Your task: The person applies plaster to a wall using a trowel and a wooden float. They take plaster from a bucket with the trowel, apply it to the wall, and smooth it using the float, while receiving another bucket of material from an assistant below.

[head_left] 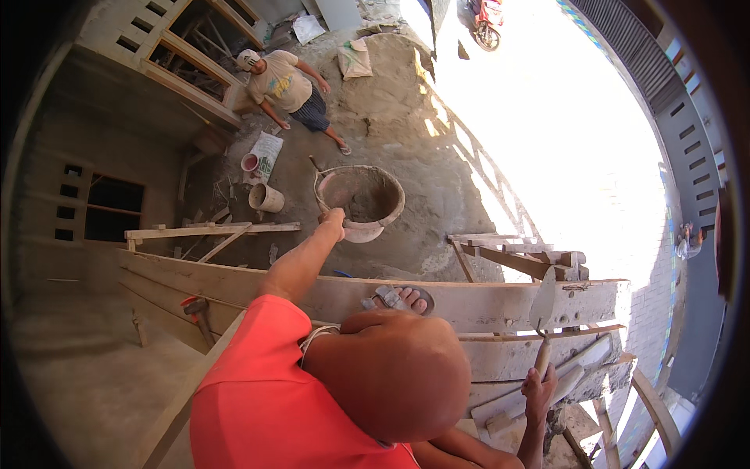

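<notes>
The left hand (333,223), at the end of an outstretched bare arm, is closed on the near rim of a large, worn pinkish bucket (364,233). The bucket lies in view beyond the long wooden board (484,303); a grey, wet-looking mix (373,202) fills part of it. Whether its base rests on the ground or is lifted cannot be told. The right hand (539,388), at lower right, is wrapped around the pale handle of a trowel (544,301), its pointed metal blade directed upward and overlapping the board in view. A sandalled foot (410,299) shows at the board's upper edge, and a plain red shirt sleeve (262,332) covers the left shoulder.

Printed matter: a flattened white sack (268,150) on the ground bears green print, and a fuller sack (355,59) farther off shows faint coloured marks; both are too small to read. A co-worker (283,82) wears a light shirt with yellow and bluish lettering and a white cap with dark stripes. Beside the flattened sack are a small pink pail (249,162) and an off-white pail (269,198). A red motorbike (488,22) stands in bright sunlight at the top.
</notes>
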A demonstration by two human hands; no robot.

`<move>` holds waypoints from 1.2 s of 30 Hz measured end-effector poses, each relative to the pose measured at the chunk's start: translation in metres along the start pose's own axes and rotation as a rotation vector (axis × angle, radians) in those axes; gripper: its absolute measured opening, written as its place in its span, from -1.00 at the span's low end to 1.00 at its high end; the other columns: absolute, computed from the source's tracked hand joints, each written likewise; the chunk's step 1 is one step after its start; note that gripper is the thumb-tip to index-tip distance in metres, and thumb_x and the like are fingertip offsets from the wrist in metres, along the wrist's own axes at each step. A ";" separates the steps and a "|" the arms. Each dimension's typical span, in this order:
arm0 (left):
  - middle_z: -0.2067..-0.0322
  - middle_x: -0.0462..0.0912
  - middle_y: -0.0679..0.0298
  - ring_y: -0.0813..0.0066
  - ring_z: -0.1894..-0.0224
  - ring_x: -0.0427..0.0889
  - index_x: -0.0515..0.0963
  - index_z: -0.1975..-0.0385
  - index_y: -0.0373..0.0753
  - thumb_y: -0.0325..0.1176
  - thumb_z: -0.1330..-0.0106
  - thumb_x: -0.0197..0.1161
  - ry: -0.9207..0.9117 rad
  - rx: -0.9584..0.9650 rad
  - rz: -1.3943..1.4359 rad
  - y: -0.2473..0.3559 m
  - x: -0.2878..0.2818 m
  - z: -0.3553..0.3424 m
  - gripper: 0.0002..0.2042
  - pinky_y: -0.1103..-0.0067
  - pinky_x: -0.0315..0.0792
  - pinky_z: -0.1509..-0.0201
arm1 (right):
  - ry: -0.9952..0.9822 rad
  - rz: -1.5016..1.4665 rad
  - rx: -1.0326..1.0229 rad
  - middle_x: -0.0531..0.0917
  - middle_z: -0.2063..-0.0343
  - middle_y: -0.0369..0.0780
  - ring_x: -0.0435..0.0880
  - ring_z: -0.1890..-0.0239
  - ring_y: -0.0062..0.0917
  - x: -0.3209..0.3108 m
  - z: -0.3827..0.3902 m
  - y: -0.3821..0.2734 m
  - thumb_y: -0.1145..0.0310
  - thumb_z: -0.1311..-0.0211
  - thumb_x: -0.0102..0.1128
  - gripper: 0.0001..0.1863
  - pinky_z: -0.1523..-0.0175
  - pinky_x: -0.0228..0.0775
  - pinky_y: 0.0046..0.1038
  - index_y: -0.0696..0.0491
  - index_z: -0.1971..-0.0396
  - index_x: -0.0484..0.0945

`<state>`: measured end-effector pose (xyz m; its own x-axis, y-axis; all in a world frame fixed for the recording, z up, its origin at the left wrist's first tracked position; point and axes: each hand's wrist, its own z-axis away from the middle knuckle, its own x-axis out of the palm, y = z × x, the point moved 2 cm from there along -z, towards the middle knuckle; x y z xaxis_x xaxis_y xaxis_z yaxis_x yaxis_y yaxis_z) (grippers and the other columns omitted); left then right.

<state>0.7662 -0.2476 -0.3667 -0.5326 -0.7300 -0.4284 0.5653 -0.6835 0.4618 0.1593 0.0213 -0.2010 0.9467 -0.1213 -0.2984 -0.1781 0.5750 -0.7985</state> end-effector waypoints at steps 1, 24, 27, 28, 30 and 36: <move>-0.29 0.37 0.15 0.08 -0.19 0.49 0.33 -0.27 -0.15 -0.54 -0.17 0.25 0.003 -0.017 0.004 -0.002 0.006 -0.004 -0.41 0.18 0.66 -0.05 | -0.004 0.027 -0.004 0.41 0.67 -0.35 0.40 0.69 -0.69 0.000 -0.002 -0.002 0.05 -0.23 0.29 -0.58 0.62 0.23 -0.59 0.11 0.36 0.38; -0.28 0.38 0.14 0.02 -0.13 0.54 0.36 -0.30 -0.09 -0.47 -0.32 0.19 -0.038 -0.112 0.097 0.035 0.075 -0.198 -0.49 0.17 0.76 0.19 | -0.022 0.153 0.208 0.48 0.58 -0.31 0.46 0.62 -0.67 0.026 0.042 -0.033 0.06 -0.20 0.33 -0.55 0.54 0.33 -0.56 0.18 0.25 0.46; -0.26 0.40 0.13 0.01 -0.09 0.57 0.37 -0.29 -0.10 -0.46 -0.30 0.21 -0.088 -0.091 0.141 0.028 0.096 -0.197 -0.48 0.17 0.76 0.21 | 0.002 0.178 0.263 0.48 0.57 -0.32 0.45 0.61 -0.68 0.031 0.049 -0.029 0.05 -0.19 0.33 -0.52 0.53 0.33 -0.56 0.19 0.21 0.47; -0.26 0.40 0.13 0.01 -0.09 0.57 0.37 -0.28 -0.11 -0.47 -0.29 0.21 -0.077 -0.089 0.111 0.027 0.100 -0.197 -0.48 0.16 0.76 0.21 | 0.006 0.172 0.254 0.47 0.57 -0.32 0.45 0.61 -0.68 0.034 0.051 -0.029 0.05 -0.19 0.33 -0.52 0.53 0.33 -0.56 0.19 0.20 0.47; -0.26 0.40 0.13 0.01 -0.10 0.56 0.38 -0.28 -0.12 -0.48 -0.28 0.20 -0.047 -0.066 0.059 0.041 0.101 -0.193 -0.48 0.15 0.76 0.20 | 0.001 0.142 0.226 0.47 0.57 -0.33 0.45 0.60 -0.68 0.039 0.051 -0.031 0.05 -0.19 0.34 -0.51 0.53 0.33 -0.57 0.20 0.18 0.47; -0.32 0.33 0.14 0.03 -0.21 0.47 0.26 -0.34 -0.19 -0.48 -0.24 0.21 -0.092 -0.056 0.039 0.049 0.113 -0.160 -0.39 0.11 0.72 0.07 | -0.050 0.141 0.239 0.48 0.55 -0.32 0.47 0.59 -0.67 0.049 0.050 -0.034 0.01 -0.18 0.35 -0.46 0.53 0.34 -0.56 0.22 0.18 0.47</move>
<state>0.8344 -0.3643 -0.5165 -0.5634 -0.7543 -0.3370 0.6197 -0.6556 0.4315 0.2249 0.0365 -0.1628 0.9302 0.0099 -0.3669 -0.2461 0.7586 -0.6033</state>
